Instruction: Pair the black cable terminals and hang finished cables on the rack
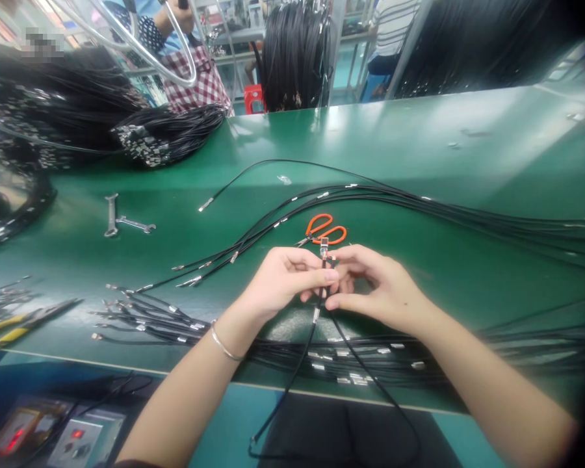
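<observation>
Between thumb and fingers, my left hand (297,279) grips a black cable (313,335) just below its metal end fitting (324,247), which points upward. My right hand (370,283) is closed close beside it, pinching a second stretch of black cable (347,344); its fingertips reach the fitting. Both stretches hang down over the table edge towards my lap, where they appear to loop together. Orange-handled scissors (332,233) lie just behind the fitting, their blades partly hidden by my left hand.
Bundled black cables (273,354) run under my forearms, and more cables (394,188) lie across the green table (468,149). Two wrenches (112,214) and yellow-handled pliers (34,318) are at left. A big cable heap (73,97) stands back left. A person in a checked apron (195,75) is behind the table.
</observation>
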`<state>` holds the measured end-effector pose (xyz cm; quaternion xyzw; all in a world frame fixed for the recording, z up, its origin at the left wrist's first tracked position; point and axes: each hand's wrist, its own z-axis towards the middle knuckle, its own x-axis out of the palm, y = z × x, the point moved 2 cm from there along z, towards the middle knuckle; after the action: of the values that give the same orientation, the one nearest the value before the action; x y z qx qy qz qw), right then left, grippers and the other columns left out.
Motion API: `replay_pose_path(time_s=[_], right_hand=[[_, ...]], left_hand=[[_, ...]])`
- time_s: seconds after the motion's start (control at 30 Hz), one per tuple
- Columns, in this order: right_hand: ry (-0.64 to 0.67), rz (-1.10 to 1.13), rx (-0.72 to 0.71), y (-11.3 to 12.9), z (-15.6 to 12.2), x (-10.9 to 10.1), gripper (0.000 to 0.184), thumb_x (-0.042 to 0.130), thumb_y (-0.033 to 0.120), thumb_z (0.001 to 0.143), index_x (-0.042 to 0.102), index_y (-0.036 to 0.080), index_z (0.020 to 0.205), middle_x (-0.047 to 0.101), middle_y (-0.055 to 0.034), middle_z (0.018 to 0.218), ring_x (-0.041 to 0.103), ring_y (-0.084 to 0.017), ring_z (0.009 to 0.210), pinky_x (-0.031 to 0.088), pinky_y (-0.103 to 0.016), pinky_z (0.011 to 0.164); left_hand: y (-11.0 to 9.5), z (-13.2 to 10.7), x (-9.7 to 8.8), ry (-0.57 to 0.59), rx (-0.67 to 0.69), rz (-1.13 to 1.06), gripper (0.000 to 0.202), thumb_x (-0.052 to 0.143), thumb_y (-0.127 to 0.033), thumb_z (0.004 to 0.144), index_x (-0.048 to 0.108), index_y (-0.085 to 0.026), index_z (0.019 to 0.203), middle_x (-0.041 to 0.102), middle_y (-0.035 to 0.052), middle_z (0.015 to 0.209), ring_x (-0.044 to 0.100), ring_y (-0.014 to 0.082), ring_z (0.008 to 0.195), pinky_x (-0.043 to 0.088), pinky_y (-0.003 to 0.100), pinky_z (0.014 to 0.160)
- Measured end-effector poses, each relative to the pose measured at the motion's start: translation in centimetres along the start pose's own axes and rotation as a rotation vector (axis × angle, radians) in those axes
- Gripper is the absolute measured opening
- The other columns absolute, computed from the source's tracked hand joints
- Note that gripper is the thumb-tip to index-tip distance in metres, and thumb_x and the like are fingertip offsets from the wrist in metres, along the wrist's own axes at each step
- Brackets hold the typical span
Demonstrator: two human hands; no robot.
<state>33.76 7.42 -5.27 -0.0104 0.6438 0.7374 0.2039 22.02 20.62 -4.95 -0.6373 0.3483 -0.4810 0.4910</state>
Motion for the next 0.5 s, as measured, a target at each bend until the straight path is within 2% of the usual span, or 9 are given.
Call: replay_pose_path(time_s=[0.2, 0.27, 0.33, 0.37, 0.4, 0.47, 0.5], right_hand=[[-0.006, 0.011, -0.001, 0.4, 0.0, 0.2, 0.038, 0.081, 0.031, 0.075, 0.053, 0.02, 0.099, 0.068, 0.0012, 0.073, 0.062, -0.012, 0.062, 0.05, -0.024, 0.06], [-0.033, 0.024, -0.004, 0.4, 0.2, 0.0, 0.039, 0.082, 0.032, 0.074, 0.053, 0.019, 0.096, 0.067, 0.0018, 0.071, 0.062, -0.012, 0.062, 0.05, -0.024, 0.061], [-0.03, 0.042, 0.056, 0.1, 0.3, -0.2, 0.038, 0.081, 0.035, 0.074, 0.056, 0.018, 0.097, 0.063, 0.0036, 0.063, 0.06, -0.011, 0.058, 0.049, -0.022, 0.058], [0.024, 0.054, 0.115, 0.0, 0.3, -0.3, 0.037, 0.08, 0.039, 0.075, 0.059, 0.016, 0.096, 0.06, 0.0044, 0.058, 0.057, -0.01, 0.053, 0.046, -0.02, 0.054], [0.137, 0.072, 0.19, -0.2, 0.3, -0.2, 0.037, 0.077, 0.045, 0.076, 0.063, 0.014, 0.092, 0.059, 0.0043, 0.056, 0.053, -0.008, 0.047, 0.043, -0.018, 0.049], [0.502, 0.15, 0.332, 0.1, -0.5, 0.5, 0.046, 0.074, 0.058, 0.074, 0.065, 0.012, 0.074, 0.063, 0.0001, 0.059, 0.05, -0.005, 0.043, 0.039, -0.016, 0.042], [0.735, 0.198, 0.373, 0.6, -1.3, 1.1, 0.053, 0.074, 0.064, 0.07, 0.064, 0.012, 0.065, 0.066, -0.0029, 0.065, 0.053, -0.006, 0.045, 0.04, -0.016, 0.042]], left_hand=[[0.4, 0.1, 0.0, -0.006, -0.042, -0.031, 0.022, 0.082, -0.029, 0.073, 0.071, -0.011, 0.067, 0.069, 0.0042, 0.068, 0.051, 0.0042, 0.047, 0.037, 0.014, 0.042], [0.4, 0.1, 0.0, -0.017, -0.049, -0.036, 0.021, 0.083, -0.029, 0.072, 0.072, -0.011, 0.069, 0.07, 0.0048, 0.068, 0.052, 0.0045, 0.047, 0.037, 0.014, 0.042], [0.2, 0.2, 0.0, -0.039, -0.043, -0.054, 0.023, 0.085, -0.03, 0.07, 0.071, -0.011, 0.068, 0.069, 0.0053, 0.067, 0.053, 0.0052, 0.047, 0.037, 0.014, 0.042], [0.1, 0.4, 0.0, -0.063, -0.033, -0.07, 0.025, 0.086, -0.03, 0.068, 0.07, -0.011, 0.067, 0.069, 0.0057, 0.067, 0.053, 0.0055, 0.047, 0.037, 0.014, 0.042], [-0.1, 0.6, -0.2, -0.1, -0.014, -0.092, 0.027, 0.087, -0.031, 0.067, 0.07, -0.01, 0.066, 0.07, 0.006, 0.067, 0.054, 0.0058, 0.048, 0.037, 0.014, 0.041], [-0.6, 1.0, -1.0, -0.208, 0.045, -0.152, 0.03, 0.089, -0.032, 0.063, 0.069, -0.01, 0.067, 0.069, 0.0056, 0.068, 0.055, 0.0057, 0.049, 0.037, 0.013, 0.041], [-0.7, 1.2, -1.6, -0.267, 0.076, -0.19, 0.032, 0.09, -0.032, 0.06, 0.07, -0.01, 0.07, 0.069, 0.0048, 0.068, 0.055, 0.0054, 0.05, 0.038, 0.012, 0.041]])
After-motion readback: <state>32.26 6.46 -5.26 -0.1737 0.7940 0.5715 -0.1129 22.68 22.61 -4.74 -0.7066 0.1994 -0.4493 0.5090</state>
